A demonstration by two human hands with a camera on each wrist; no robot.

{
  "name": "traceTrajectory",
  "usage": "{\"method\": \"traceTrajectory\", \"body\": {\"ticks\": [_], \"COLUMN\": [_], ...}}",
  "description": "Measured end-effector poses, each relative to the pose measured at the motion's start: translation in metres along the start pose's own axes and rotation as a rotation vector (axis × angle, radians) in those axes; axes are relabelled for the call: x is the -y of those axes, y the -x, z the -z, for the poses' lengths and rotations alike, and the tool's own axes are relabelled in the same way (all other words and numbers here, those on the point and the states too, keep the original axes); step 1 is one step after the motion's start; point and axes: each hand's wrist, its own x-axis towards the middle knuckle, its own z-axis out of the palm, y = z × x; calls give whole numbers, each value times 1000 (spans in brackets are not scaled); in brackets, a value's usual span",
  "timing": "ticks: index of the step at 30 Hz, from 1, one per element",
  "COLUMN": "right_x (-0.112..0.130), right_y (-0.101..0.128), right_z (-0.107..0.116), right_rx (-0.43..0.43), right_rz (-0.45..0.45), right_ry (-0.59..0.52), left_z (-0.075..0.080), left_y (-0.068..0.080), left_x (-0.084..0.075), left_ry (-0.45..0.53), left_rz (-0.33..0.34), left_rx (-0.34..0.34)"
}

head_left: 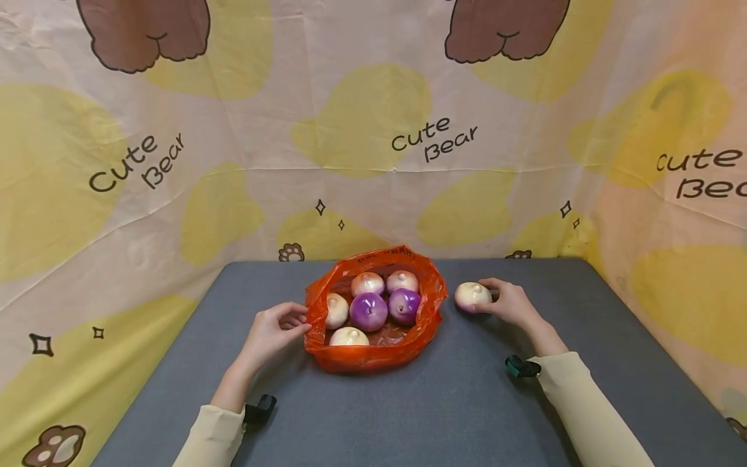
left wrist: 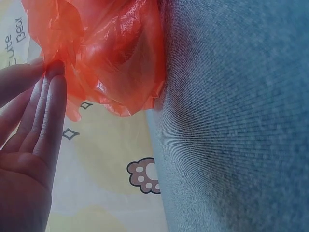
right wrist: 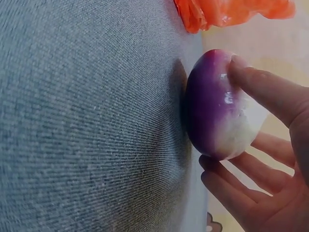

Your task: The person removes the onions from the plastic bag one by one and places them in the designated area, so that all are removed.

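Right hand [head_left: 509, 303] grips purple-white turnip [head_left: 471, 296] resting on grey counter [head_left: 443, 402], at bag's 3 o'clock. Left hand [head_left: 273, 332] pinches rim of orange bag [head_left: 373, 353] at its 9 o'clock; six turnips [head_left: 368, 311] inside.

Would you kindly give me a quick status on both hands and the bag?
Left hand pinches orange bag rim. Right hand grips turnip on grey table, beside bag. Five turnips inside; nothing between.

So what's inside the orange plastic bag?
Six turnips show in the orange plastic bag: two purple ones mid-bag and four pale ones around them. Anything beneath them, or behind the bag's near wall, is covered.
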Motion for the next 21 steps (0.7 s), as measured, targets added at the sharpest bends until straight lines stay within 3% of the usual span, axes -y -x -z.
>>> {"method": "traceTrajectory", "body": {"ticks": [21], "right_x": [-1], "right_y": [3], "right_z": [-2], "right_rx": [2], "right_rz": [-15], "right_ry": [-34], "left_z": [-1], "left_y": [0], "left_x": [1], "left_ry": [4], "left_rz": [-24], "left_rx": [-4]}}
